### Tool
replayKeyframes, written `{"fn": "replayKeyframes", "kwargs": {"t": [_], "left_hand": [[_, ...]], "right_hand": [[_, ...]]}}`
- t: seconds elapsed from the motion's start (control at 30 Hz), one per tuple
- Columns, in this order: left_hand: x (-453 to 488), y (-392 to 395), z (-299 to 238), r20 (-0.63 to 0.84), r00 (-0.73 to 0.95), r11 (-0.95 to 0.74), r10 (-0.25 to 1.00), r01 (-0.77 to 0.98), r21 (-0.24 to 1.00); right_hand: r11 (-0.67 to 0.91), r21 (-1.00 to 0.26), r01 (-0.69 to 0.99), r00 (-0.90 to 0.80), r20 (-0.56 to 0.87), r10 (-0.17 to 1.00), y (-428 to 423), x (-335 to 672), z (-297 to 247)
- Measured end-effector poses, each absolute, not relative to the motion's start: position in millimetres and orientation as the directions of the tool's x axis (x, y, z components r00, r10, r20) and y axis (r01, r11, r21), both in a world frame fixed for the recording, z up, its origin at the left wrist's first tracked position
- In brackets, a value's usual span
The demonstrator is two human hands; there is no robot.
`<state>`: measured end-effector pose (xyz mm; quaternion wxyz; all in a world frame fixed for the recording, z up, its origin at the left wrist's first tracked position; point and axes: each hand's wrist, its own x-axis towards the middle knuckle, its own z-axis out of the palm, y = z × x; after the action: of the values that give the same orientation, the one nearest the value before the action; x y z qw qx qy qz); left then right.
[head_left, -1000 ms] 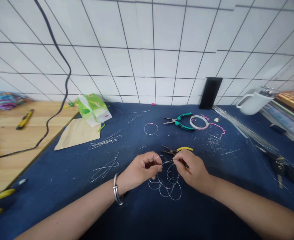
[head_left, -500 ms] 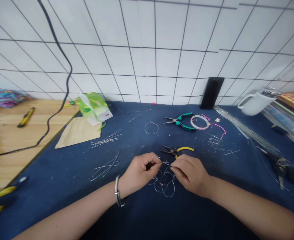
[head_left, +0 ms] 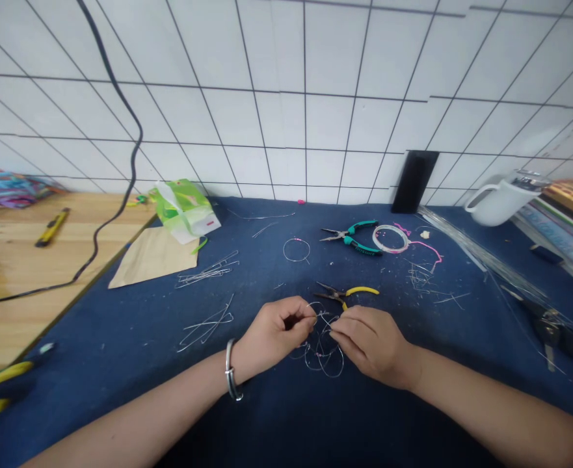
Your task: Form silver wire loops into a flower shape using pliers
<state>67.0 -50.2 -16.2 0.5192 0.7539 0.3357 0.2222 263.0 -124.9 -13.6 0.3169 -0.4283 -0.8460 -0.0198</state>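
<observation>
A cluster of thin silver wire loops (head_left: 322, 348) with small pink beads lies on the blue cloth (head_left: 276, 422) between my hands. My left hand (head_left: 274, 331), with a metal bangle on its wrist, pinches the upper part of the wire. My right hand (head_left: 369, 341) pinches the wire from the other side, fingertips close to the left hand's. Yellow-handled pliers (head_left: 347, 294) lie just behind my right hand.
Green-handled pliers (head_left: 352, 235), a wire coil (head_left: 389, 238) and pink cord lie further back. A single wire ring (head_left: 296, 250), cut wire bundles (head_left: 208, 273), a brown paper bag (head_left: 152, 257), a green packet (head_left: 183, 208), a white mug (head_left: 498, 198), keys (head_left: 557, 328).
My right hand has shifted slightly left and down toward the left hand. The wire loops have bunched closer together under my fingers.
</observation>
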Motion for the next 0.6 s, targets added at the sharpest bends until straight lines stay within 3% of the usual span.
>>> {"fn": "replayKeyframes", "kwargs": {"t": [0.47, 0.6], "left_hand": [[67, -49, -12, -0.017, 0.694, -0.240, 0.719, 0.272, 0.932], [67, -48, -9, -0.043, 0.708, -0.211, 0.705, 0.268, 0.940]], "right_hand": [[0.448, -0.591, 0.671, -0.193, 0.444, 0.875, -119, 263, -8], [0.226, -0.753, 0.617, -0.050, 0.250, 0.967, -116, 264, -3]]}}
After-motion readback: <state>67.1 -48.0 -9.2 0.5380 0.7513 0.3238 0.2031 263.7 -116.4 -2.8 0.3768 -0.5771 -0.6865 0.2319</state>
